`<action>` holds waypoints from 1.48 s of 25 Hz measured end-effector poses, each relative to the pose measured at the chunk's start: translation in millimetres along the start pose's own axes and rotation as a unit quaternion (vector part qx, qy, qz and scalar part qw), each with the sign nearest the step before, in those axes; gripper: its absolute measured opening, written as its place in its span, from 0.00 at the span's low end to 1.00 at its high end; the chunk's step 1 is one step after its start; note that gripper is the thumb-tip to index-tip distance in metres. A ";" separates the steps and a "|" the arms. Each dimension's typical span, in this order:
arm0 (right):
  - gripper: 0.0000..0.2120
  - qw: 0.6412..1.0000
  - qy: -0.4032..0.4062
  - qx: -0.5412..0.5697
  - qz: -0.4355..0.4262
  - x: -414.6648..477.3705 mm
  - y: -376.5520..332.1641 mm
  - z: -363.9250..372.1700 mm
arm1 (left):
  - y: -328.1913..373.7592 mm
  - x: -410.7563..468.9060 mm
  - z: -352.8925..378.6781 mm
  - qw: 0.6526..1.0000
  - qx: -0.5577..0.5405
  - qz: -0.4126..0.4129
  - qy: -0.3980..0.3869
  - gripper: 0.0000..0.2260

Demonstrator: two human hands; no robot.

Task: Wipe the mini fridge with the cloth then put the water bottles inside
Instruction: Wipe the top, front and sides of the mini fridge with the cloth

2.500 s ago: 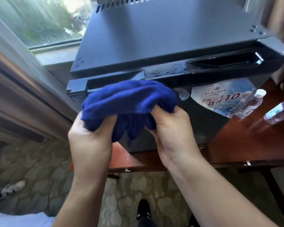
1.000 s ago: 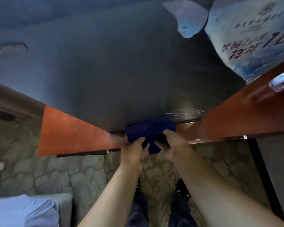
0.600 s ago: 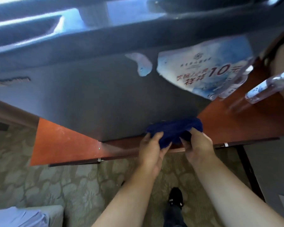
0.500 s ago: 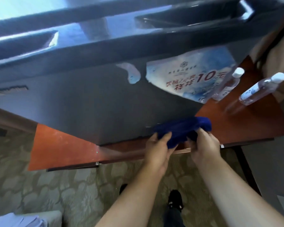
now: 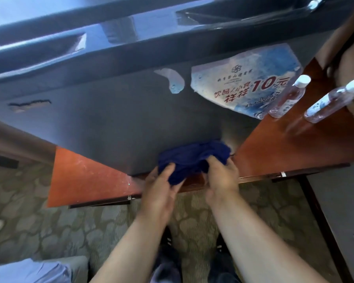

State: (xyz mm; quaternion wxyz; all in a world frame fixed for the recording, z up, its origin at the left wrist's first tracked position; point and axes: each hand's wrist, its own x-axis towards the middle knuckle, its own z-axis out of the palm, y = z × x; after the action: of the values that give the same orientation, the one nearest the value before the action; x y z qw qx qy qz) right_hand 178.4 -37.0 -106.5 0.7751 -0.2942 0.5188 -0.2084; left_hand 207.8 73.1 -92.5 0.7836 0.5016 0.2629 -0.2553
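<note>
- A patterned carpet (image 5: 49,225) lies below, under a reddish wooden table (image 5: 90,176).
- The left hand (image 5: 161,193) and right hand (image 5: 221,178) both grip a bunched blue cloth (image 5: 192,156), fingers curled into it, pressing it to the lower front of the dark mini fridge (image 5: 114,115).
- Farther right, two water bottles (image 5: 288,97) (image 5: 333,101) stand on the table beside the fridge, well apart from the cloth.

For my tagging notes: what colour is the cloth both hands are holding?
Dark blue, plain; the cloth shows best in the head view.
</note>
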 end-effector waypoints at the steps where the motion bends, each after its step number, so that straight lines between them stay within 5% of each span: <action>1: 0.15 1.000 -0.024 -0.007 0.016 -13.0 13.3 11.8 | 14.7 -1.8 -17.8 0.999 0.015 0.026 0.022 0.09; 5: 0.13 0.991 -0.110 -0.060 0.047 -55.5 41.2 46.4 | 58.1 -19.0 -57.7 0.988 0.019 0.131 0.085 0.08; 9: 0.12 0.985 -0.138 -0.083 0.063 -53.2 25.6 37.0 | 58.4 -32.0 -47.4 0.985 0.015 0.141 0.098 0.08; 18: 0.09 0.992 0.089 -0.094 -0.001 88.8 -58.7 -70.4 | -98.8 24.1 93.3 0.995 0.061 -0.015 0.082 0.05; 23: 0.19 0.985 0.156 -0.071 -0.027 128.2 -70.0 -89.4 | -160.7 57.7 114.4 0.990 0.113 -0.060 0.054 0.03; 28: 0.14 0.987 0.017 -0.145 0.062 87.4 -23.4 -66.9 | -123.6 65.3 57.9 0.991 0.077 -0.027 0.103 0.04; 37: 0.11 0.957 -0.127 -0.068 0.253 -9.8 114.9 51.3 | 26.1 60.1 -117.3 0.966 0.107 0.108 0.209 0.10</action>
State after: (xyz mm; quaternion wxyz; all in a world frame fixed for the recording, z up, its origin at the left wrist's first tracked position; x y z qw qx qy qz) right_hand 224.3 66.5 -162.2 0.8404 -0.2290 0.4863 0.0696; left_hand 250.8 182.3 -157.7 0.6761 0.6498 0.3367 -0.0853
